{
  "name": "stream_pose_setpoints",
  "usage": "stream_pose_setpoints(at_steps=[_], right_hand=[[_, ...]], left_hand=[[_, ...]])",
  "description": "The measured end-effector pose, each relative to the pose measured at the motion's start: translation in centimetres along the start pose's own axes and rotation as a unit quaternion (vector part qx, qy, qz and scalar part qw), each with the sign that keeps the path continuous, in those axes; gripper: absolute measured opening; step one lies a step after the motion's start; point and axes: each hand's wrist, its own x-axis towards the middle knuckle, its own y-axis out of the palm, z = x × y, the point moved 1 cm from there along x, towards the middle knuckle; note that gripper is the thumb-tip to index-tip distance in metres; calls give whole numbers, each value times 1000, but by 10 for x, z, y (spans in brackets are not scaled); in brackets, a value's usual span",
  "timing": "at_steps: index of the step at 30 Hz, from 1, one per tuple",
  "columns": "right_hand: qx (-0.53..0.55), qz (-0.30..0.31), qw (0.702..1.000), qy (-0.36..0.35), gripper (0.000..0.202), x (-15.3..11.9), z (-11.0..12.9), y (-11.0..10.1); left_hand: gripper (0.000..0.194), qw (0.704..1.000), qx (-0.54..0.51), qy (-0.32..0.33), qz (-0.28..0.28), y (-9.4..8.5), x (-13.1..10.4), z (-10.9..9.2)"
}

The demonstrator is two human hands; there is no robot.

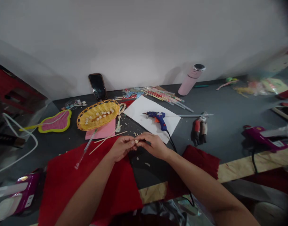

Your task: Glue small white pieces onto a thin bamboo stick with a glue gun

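Observation:
My left hand (121,148) and my right hand (153,145) meet over the table's front middle, fingertips pinched together on a small pale bead (136,142). Its exact shape is partly covered by my fingers. Just beyond them lie a few more small pale beads (135,134). A blue glue gun (158,116) rests on a white sheet of paper (141,108), its nozzle toward the left. Left of my hands, thin wooden sticks (103,143) lie across a red cloth (70,169) and a pink paper (103,130). A yellow woven basket (96,111) holds several pale beads.
A phone (98,86) leans on the wall, and a pink bottle (191,80) stands at the back. Patterned sticks (160,94) lie between them. Pliers (200,128) are on the right. Purple devices (263,136) sit at both sides. The glue gun's cable (171,141) runs under my right forearm.

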Motion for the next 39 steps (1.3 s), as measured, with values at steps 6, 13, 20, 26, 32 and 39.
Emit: stream_pose_setpoints(at_steps=[6,13,20,26,32,39], right_hand=[[11,-2,1000,6,18,0,2,-2],[-17,-34,999,26,16,0,-1,-8],[-87,-34,996,2,14,0,-1,-9],[-139,-27,988,-60,21,-1,-1,-3],[-178,-2,979,-97,28,-3,2,-1],[-134,1,989,-56,21,-3,2,-2]], left_hand=[[22,1000,-9,12,4,3,0,-2],[21,1000,-19,11,-15,3,0,-3],[30,1000,-10,18,-9,3,0,-4],[29,999,43,29,5,8,0,-4],[24,997,69,36,-5,10,1,-2],[20,998,52,18,19,11,-3,-6]])
